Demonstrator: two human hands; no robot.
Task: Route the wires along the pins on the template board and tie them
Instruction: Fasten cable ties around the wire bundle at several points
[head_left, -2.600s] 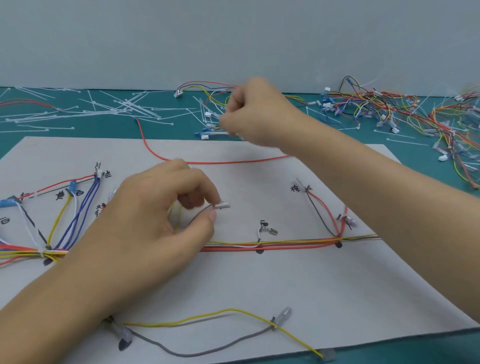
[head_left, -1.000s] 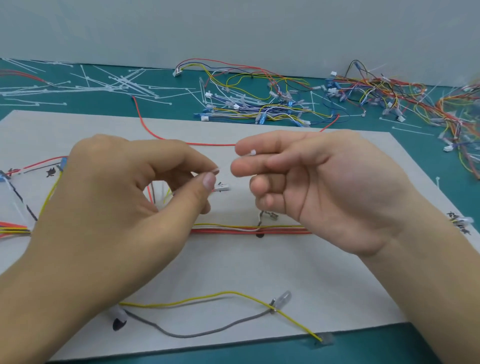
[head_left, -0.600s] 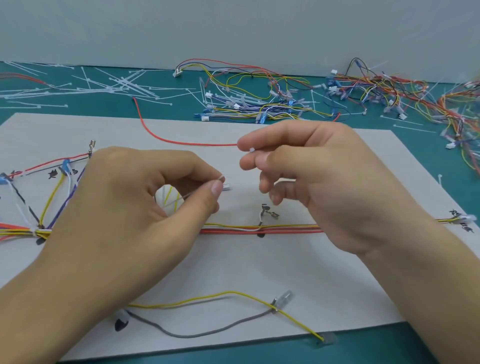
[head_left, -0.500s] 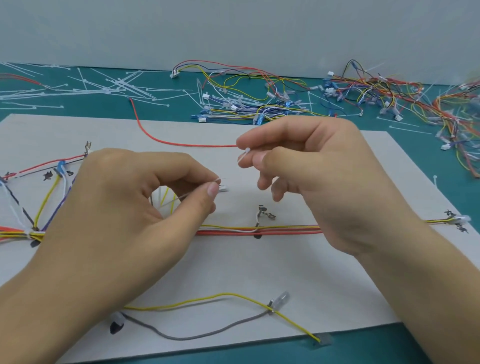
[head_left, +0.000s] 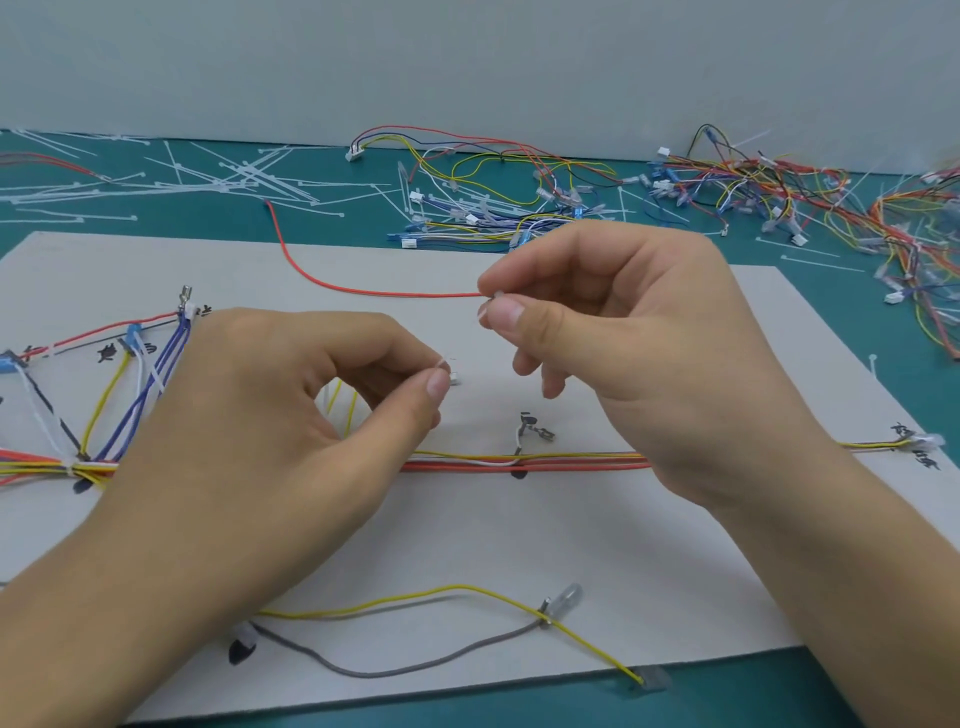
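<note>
Pinching with both hands: my right hand (head_left: 639, 353) holds a small white tie end (head_left: 491, 304) between thumb and forefinger, the other fingers loosely curled, over the board (head_left: 519, 545). My left hand (head_left: 291, 431) pinches a thin strand (head_left: 442, 364) at thumb and forefinger tip, just beside a small white connector (head_left: 455, 379); whether that strand is wire or tie I cannot tell. The two pinches are near each other but apart, the left one lower. Below them the bundle (head_left: 571, 460) of red, yellow and white wires lies flat across the board, running left to right behind my hands, with a metal terminal (head_left: 540, 430) beside it between them. At the left it fans into blue, yellow, white and red branches (head_left: 135, 384). A red wire (head_left: 363, 289) curves from the mat (head_left: 156, 223) across the board's far part to my right fingertips. Near the front edge lie a yellow wire (head_left: 467, 588) and a grey wire (head_left: 405, 670). On the mat behind are scattered white ties (head_left: 234, 174) and a heap (head_left: 519, 197) of wires.
</note>
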